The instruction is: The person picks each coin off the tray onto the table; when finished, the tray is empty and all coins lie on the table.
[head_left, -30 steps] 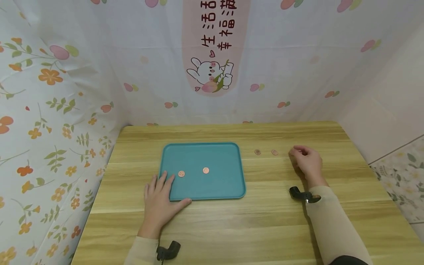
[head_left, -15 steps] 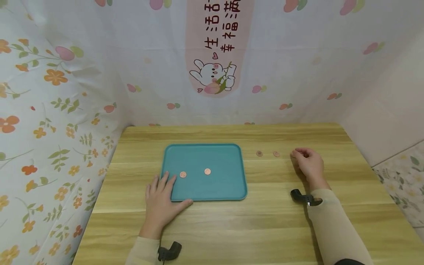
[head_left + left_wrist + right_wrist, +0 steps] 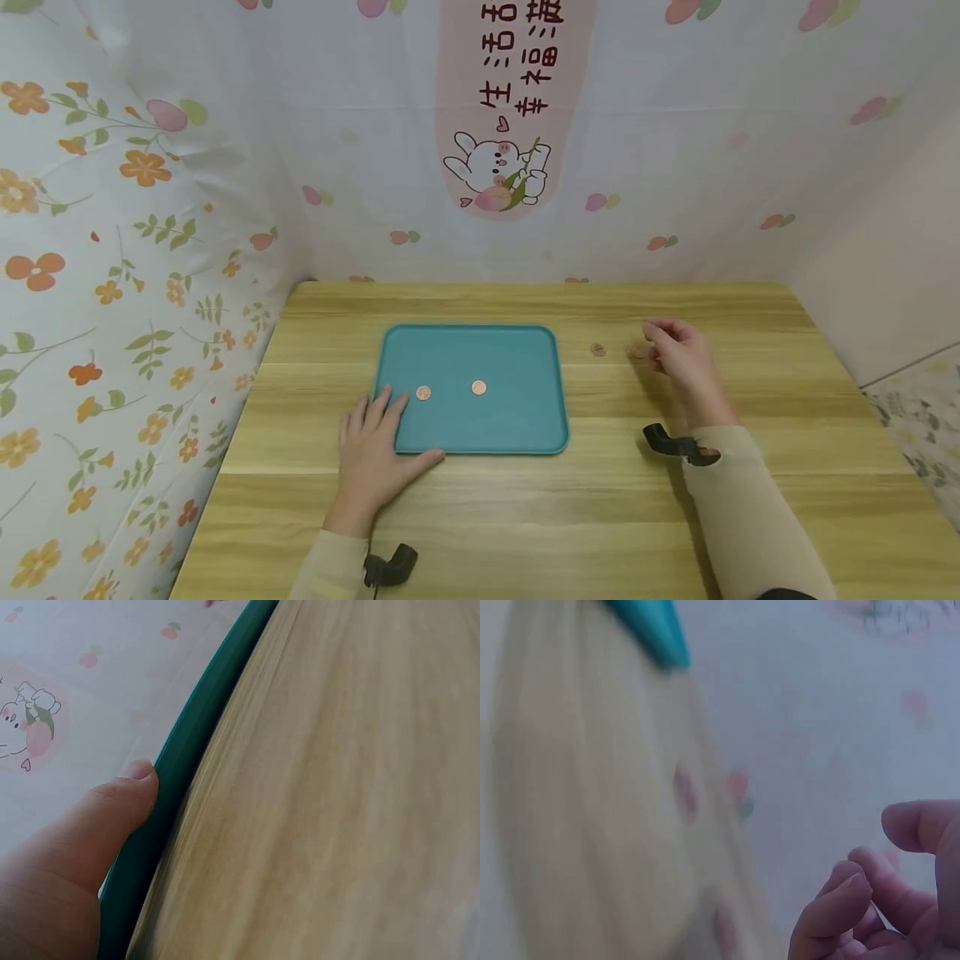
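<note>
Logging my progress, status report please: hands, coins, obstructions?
Left hand touching tray. Right hand above table, grip unclear. Two coins in tray, two more coins on table. Nothing visibly blocking.

Your left hand (image 3: 375, 458) lies palm down, fingers (image 3: 379, 406) spread and thumb (image 3: 124, 799) stretched out to the side, behind it a sleeved left forearm (image 3: 330, 567). Your right forearm (image 3: 750, 517) reaches further forward; the right hand's (image 3: 684, 362) fingers curl inward, and whether they pinch cannot be told.

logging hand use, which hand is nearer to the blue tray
Left. The left hand touches the blue tray at its near left corner; the right hand is apart, beyond the tray's right side.
</note>
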Demonstrator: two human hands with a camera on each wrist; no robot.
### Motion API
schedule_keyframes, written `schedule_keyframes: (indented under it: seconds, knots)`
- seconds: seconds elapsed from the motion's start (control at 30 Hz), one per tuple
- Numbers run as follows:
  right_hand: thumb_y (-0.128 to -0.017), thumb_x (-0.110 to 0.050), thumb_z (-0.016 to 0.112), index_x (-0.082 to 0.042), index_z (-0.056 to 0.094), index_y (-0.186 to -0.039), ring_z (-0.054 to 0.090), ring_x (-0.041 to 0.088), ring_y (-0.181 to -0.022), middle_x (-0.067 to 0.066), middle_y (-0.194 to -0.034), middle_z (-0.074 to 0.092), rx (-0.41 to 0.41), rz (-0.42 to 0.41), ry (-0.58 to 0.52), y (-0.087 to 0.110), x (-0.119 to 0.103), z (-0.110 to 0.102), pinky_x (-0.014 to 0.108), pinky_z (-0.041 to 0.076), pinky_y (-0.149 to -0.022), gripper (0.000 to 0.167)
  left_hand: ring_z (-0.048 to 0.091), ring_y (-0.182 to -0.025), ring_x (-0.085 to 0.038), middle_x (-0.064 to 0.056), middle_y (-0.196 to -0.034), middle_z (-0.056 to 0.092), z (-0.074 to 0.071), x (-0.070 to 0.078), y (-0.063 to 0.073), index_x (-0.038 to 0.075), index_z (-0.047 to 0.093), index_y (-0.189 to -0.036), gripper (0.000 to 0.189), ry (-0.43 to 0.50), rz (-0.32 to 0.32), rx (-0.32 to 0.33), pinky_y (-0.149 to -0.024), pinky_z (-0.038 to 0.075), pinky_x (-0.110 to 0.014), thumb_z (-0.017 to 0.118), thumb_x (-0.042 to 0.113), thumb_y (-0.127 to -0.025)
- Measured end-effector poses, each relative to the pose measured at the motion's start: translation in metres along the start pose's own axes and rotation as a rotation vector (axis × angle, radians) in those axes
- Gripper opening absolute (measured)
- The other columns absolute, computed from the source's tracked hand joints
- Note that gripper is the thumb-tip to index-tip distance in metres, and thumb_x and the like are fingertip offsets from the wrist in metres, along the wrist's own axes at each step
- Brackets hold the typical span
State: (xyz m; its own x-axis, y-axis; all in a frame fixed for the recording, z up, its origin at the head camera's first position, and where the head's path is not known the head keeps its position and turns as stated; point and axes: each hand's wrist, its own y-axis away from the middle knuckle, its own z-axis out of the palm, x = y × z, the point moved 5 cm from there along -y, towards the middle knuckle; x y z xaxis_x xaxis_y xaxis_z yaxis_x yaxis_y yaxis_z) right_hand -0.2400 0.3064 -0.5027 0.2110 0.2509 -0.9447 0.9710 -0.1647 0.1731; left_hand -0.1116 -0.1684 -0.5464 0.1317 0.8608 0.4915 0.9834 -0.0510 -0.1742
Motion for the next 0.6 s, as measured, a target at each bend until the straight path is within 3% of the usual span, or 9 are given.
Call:
schedule_keyframes:
  seconds: [0.17,0.37,0.47,0.6]
  knots:
    - [-0.108,-0.037,0.064,0.0,0.062,-0.134,0.061,0.016,-0.082,0.007,-0.111,0.06,-0.103,-0.079,-0.01,0.004,-0.027,0.041,0.025,0.055,-0.066,0.045,0.023,-0.155,-0.052,-0.019,-0.168,0.039,0.0,0.001,-0.001,0.009,0.056,-0.156,0.107,-0.005,-0.017,-0.034,-0.12,0.012,-0.074,0.084,0.073,-0.075]
    - [-0.108,-0.027,0.065,0.008,0.063,-0.134,0.057,0.021,-0.076,0.016,-0.104,0.061,-0.199,-0.154,-0.004,0.012,-0.044,0.107,0.028,0.052,-0.064,0.044,0.024,-0.155,-0.052,-0.019,-0.168,0.04,-0.001,0.0,-0.001,0.009,0.056,-0.155,0.107,-0.008,-0.012,-0.029,-0.12,0.013,-0.074,0.085,0.072,-0.074]
    - [-0.107,-0.027,0.067,0.002,0.07,-0.13,0.06,0.027,-0.078,0.018,-0.105,0.064,-0.237,-0.212,0.084,0.021,-0.051,0.14,0.032,0.053,-0.067,0.037,0.025,-0.154,-0.052,-0.019,-0.167,0.04,-0.001,0.0,-0.002,0.009,0.057,-0.155,0.107,-0.013,-0.008,-0.025,-0.12,0.013,-0.074,0.085,0.073,-0.074]
    - [-0.105,-0.028,0.07,-0.003,0.075,-0.125,0.064,0.027,-0.084,0.009,-0.113,0.07,-0.288,-0.295,0.216,0.028,-0.058,0.178,0.036,0.054,-0.073,0.032,0.024,-0.155,-0.051,-0.018,-0.168,0.04,0.0,-0.001,-0.002,0.009,0.056,-0.156,0.109,-0.019,-0.009,-0.028,-0.121,0.013,-0.072,0.084,0.074,-0.073]
